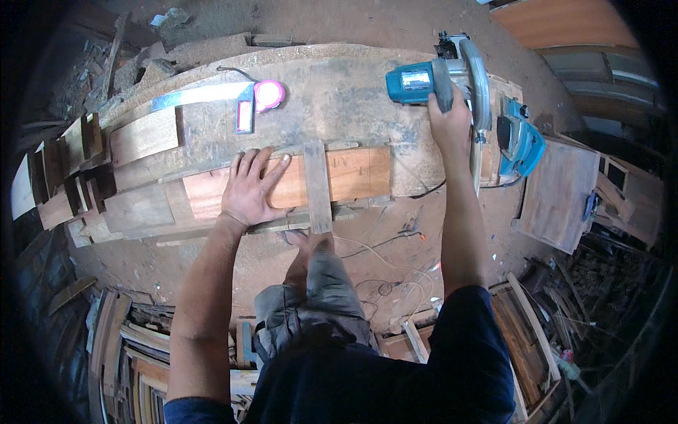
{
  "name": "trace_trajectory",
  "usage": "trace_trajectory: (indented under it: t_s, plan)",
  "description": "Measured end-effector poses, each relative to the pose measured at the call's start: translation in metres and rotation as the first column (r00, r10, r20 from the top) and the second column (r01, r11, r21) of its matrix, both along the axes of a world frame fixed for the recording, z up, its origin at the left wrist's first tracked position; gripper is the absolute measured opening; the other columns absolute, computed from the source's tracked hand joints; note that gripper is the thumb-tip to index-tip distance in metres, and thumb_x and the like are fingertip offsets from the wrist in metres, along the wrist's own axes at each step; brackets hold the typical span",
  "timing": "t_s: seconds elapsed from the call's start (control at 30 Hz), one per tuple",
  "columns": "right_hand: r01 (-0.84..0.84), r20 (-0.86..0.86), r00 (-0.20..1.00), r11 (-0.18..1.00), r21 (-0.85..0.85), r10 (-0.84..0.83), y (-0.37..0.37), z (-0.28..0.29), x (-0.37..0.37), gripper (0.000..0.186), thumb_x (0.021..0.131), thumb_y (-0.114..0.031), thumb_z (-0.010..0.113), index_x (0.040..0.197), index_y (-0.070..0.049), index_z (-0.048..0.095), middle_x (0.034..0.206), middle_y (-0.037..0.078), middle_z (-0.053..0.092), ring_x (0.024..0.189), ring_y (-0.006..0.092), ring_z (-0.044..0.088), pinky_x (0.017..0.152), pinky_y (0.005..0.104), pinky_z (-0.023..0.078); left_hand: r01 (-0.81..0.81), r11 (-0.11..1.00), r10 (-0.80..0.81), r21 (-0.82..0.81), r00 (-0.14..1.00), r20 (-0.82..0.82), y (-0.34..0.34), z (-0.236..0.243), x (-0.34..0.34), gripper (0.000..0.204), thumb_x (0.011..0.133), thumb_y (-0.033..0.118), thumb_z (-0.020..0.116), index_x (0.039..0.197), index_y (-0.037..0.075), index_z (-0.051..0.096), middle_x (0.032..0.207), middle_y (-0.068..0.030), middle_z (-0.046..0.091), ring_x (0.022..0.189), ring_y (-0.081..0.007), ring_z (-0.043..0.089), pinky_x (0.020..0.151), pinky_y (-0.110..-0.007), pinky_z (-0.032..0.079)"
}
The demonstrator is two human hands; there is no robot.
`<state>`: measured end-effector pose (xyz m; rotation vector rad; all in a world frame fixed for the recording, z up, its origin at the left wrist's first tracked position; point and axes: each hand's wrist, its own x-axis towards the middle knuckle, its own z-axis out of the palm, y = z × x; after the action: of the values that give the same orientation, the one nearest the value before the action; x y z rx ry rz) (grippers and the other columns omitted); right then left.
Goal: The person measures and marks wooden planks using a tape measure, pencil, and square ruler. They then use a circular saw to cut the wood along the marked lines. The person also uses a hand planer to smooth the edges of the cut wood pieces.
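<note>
Spreading fingers wide on orange-brown board (291, 188): left hand (248, 186), near left. Right hand (452, 121), far right, fingers curled round handle (443, 81) of circular saw (411, 85) (teal-bodied).

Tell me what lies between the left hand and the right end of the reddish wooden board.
In the head view, a narrow grey wooden strip lies across the reddish wooden board, between the left hand and the board's right end.

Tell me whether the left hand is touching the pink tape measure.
Apart. The head view shows a strip of worktop between the left hand, spread below, and the pink tape measure.
</note>
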<state>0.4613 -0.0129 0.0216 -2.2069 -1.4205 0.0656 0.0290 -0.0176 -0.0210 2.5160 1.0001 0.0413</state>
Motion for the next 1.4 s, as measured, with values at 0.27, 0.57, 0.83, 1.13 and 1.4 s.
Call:
trace_trajectory:
  t_s: [0.27,0.57,0.83,1.13,1.4]
  plan:
    - [0.356,0.273,0.913,0.92,-0.164,-0.305,-0.162,-0.06,0.144,0.048,0.095,-0.033,0.07,0.125,0.003,0.063,0.109,0.029,0.066,0.101,0.0448,0.065,0.089,0.0513,0.052,0.024,1.0,-0.023,-0.017,0.999,0.045,0.003,-0.004,0.001,0.104,0.068,0.071,0.076,0.155,0.022,0.046,0.152,-0.0202,0.041,0.139,-0.042,0.038,0.119,-0.062,0.024]
    - [0.222,-0.209,0.857,0.705,-0.674,-0.471,-0.185,-0.071,0.216,0.056,0.088,-0.041,0.074,0.12,0.003,0.062,0.078,0.012,0.064,0.077,0.0272,0.067,0.071,0.0404,0.055,0.037,0.999,-0.037,-0.001,0.999,-0.016,0.003,-0.006,0.001,0.115,0.061,0.071,0.08,0.159,0.026,0.04,0.153,-0.0175,0.04,0.139,-0.0404,0.038,0.12,-0.062,0.024]
    - [0.44,-0.343,0.737,0.798,-0.411,-0.583,-0.292,0.068,-0.034,0.039,0.091,-0.019,0.075,0.117,-0.001,0.054,0.077,0.005,0.061,0.06,0.0137,0.06,0.051,0.0317,0.049,0.018,1.0,-0.018,0.01,0.999,-0.039,0.0,-0.005,-0.002,0.112,0.063,0.067,0.081,0.158,0.026,0.041,0.153,-0.0177,0.039,0.139,-0.0411,0.038,0.119,-0.061,0.025]
    - [0.036,-0.564,0.764,0.894,-0.447,-0.313,-0.259,-0.004,-0.083,0.023,0.086,-0.011,0.073,0.102,-0.004,0.058,0.073,-0.001,0.055,0.06,0.0088,0.053,0.05,0.0289,0.042,0.021,1.0,-0.022,-0.01,0.996,-0.081,0.002,0.001,0.003,0.112,0.065,0.067,0.08,0.16,0.029,0.036,0.154,-0.0153,0.038,0.143,-0.0387,0.034,0.123,-0.059,0.022]
    - [0.074,-0.601,0.661,0.836,-0.543,-0.449,-0.235,-0.012,-0.079,0.017,0.088,-0.012,0.068,0.098,-0.002,0.059,0.072,0.002,0.058,0.059,0.0102,0.056,0.051,0.0301,0.046,0.01,1.0,-0.012,-0.021,0.992,-0.125,-0.001,-0.001,0.0,0.114,0.064,0.067,0.081,0.161,0.032,0.033,0.155,-0.0135,0.036,0.144,-0.0371,0.033,0.125,-0.059,0.021]
